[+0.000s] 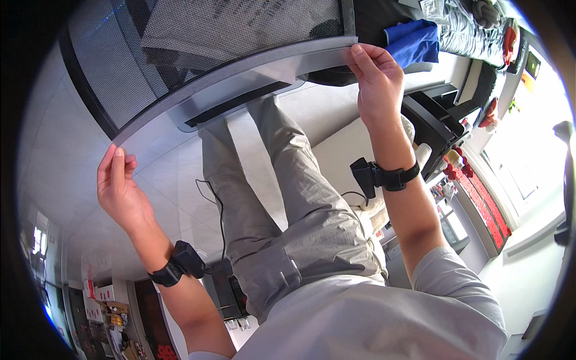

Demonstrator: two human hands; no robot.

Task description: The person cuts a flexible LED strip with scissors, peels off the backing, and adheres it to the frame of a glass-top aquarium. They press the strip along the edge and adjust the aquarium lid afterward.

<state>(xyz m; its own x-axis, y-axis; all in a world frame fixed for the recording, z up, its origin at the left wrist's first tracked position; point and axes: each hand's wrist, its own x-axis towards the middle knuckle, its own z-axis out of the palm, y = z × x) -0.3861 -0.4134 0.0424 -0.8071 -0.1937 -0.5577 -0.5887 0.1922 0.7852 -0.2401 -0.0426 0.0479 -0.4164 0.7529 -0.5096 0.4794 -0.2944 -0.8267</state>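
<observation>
Along the near edge of the black-framed mesh screen (111, 69) runs a long grey-edged translucent strip (231, 77), though whether it is fixed there I cannot tell; uneven pull could buckle or skew it. The left hand (125, 187) pinches its left end and the right hand (379, 79) its right, so a slipping fingertip grip could let one end drop.

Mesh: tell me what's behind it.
Through the mesh, a pale shape with dark marks shows, too veiled to identify. The black frame and grey strip cover whatever lies directly behind them.
</observation>
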